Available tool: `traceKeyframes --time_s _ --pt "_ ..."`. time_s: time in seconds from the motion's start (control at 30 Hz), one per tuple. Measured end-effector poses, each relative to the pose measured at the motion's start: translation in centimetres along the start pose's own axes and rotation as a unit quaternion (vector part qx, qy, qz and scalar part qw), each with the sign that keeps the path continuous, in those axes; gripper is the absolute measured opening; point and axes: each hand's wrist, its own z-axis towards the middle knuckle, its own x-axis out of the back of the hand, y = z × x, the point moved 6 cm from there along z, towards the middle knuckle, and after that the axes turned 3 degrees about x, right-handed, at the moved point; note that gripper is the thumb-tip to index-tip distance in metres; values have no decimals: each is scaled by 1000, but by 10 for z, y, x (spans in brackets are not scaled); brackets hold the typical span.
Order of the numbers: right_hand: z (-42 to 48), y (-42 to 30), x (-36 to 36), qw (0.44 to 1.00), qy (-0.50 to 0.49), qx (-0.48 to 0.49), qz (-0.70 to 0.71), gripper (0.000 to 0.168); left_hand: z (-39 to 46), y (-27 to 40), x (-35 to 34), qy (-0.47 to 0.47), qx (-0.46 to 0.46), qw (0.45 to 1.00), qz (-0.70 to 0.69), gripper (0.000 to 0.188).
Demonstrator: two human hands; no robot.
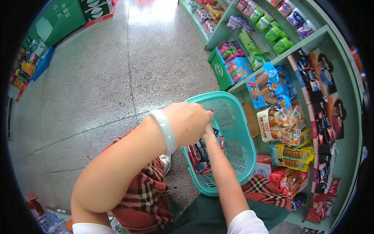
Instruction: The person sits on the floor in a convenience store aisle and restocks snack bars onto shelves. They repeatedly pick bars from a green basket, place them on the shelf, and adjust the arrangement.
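A turquoise plastic shopping basket (pixel 238 140) with slotted walls stands before me, near my knees. Dark and red stick sachets (pixel 198 156) lie inside it, mostly along its left side. My left hand (pixel 188 124), with a pale bangle at the wrist, is curled above the basket's left and far part. Below and right of it, my right hand (pixel 208 131) reaches over the basket's interior. The left hand covers most of the right one's fingers. The two hands look close together or touching. Whether either holds anything is hidden.
Green shelving (pixel 311 36) on the right holds boxes of packaged sausages (pixel 267 87), gum tubs (pixel 274 33) and coffee sachet boxes (pixel 311 76). A green carton (pixel 219 70) stands at its lower edge. Bottled drinks (pixel 29 61) are at the far left, across a speckled floor (pixel 96 73).
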Motion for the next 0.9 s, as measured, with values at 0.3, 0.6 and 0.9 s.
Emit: traceKeyframes --time_s 0.3,0.6,0.9 --pt "-190 -210 -43 957 -225 128 -131 13 23 37 11 110 19 990 -82 67" --pt "-363 -283 -4 915 -311 207 -154 30 21 156 -1 -103 -272 757 -586 26" --pt "-360 -281 31 905 -311 250 -148 38 31 177 -14 -59 -253 764 -590 24"
